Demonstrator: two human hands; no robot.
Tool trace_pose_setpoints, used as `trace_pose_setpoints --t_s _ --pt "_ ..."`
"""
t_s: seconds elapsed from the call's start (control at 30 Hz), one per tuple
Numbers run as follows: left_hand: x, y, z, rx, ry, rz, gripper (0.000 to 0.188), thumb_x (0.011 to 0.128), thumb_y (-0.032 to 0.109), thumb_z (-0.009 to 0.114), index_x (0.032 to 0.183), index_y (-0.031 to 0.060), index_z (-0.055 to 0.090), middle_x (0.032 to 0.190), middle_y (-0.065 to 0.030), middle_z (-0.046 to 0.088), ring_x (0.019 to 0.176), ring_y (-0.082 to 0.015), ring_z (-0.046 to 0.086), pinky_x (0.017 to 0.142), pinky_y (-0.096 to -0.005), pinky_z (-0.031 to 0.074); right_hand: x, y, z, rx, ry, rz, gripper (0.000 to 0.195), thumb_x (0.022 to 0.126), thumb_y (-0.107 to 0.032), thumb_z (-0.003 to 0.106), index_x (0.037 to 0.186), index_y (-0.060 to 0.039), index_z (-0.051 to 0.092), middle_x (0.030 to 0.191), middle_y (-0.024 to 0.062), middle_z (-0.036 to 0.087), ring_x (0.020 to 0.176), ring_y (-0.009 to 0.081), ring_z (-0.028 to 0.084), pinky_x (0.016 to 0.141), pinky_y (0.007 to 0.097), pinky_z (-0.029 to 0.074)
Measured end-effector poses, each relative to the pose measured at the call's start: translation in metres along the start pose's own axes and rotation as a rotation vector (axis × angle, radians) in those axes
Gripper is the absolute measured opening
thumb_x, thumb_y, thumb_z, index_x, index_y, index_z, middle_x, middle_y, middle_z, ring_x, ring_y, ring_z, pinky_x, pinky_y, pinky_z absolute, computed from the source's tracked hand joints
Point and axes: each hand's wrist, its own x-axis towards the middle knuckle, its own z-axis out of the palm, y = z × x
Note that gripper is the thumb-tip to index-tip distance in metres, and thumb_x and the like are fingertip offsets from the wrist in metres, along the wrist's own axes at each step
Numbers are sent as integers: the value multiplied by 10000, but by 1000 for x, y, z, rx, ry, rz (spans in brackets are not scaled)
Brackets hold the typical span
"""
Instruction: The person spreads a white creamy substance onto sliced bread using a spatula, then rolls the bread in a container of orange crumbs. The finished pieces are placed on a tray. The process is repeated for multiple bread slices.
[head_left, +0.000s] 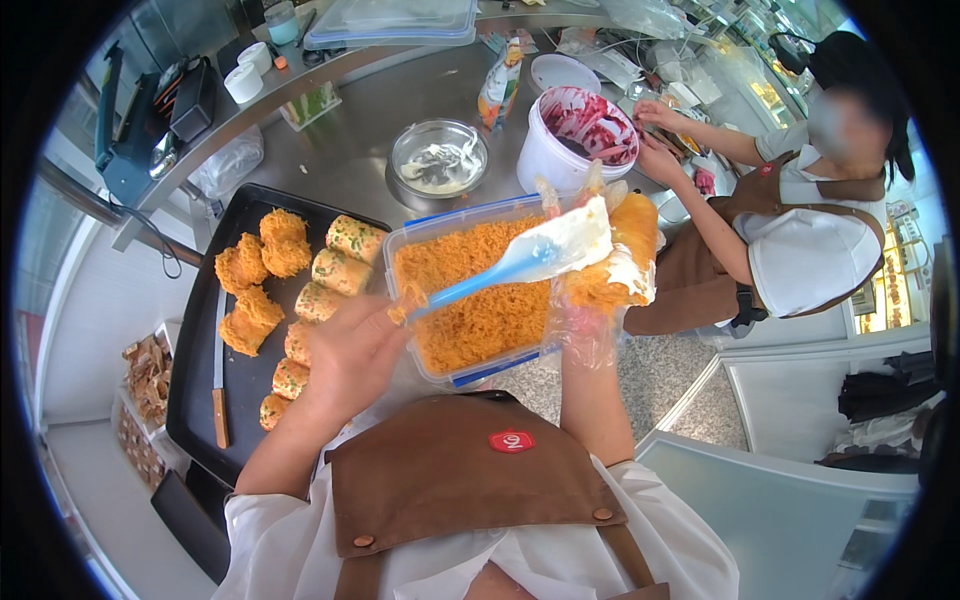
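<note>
My left hand (356, 356) grips the handle of a light blue spatula (480, 281) whose blade bears thick white cream. In a clear plastic glove, my right hand (589, 322) holds a golden bread roll (636, 229), its near end partly coated with cream and orange shreds. The blade lies against or just beside the roll. Under both hands is a clear plastic tub (391, 274) of orange shredded topping (480, 322), probably meat floss. A glass bowl (440, 161) with white cream stands beyond it.
A black tray (191, 375) on the left carries rolls with green flecks (341, 270), shred-coated pieces (251, 319) and a wooden-handled knife (219, 405). A white bucket (536, 154) with dark red residue stands back right. At the right, another person (795, 225) works close by.
</note>
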Motion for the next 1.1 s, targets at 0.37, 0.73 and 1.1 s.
trace_pose_setpoints --t_s 0.37,0.73,1.1 --pt "1 -9 7 126 135 238 357 630 -114 721 930 66 656 882 -97 624 689 -253 620 551 -307 491 10 22 46 373 16 111 401 818 -267 696 1160 -69 634 1009 96 644 1152 262 568 1148 527 262" --pt "-6 -19 15 98 195 233 398 664 -151 683 968 100 631 867 -100 611 695 -246 605 544 -304 483 13 18 48 331 45 38 386 816 -244 700 1138 -43 628 1017 114 629 1150 278 566 1156 519 254" --pt "-29 -25 16 15 123 113 280 725 -114 697 921 67 611 916 -130 599 766 -244 602 618 -290 489 11 22 57 373 78 -10 366 828 -222 681 1127 -26 604 1021 112 609 1159 276 553 1160 507 255"
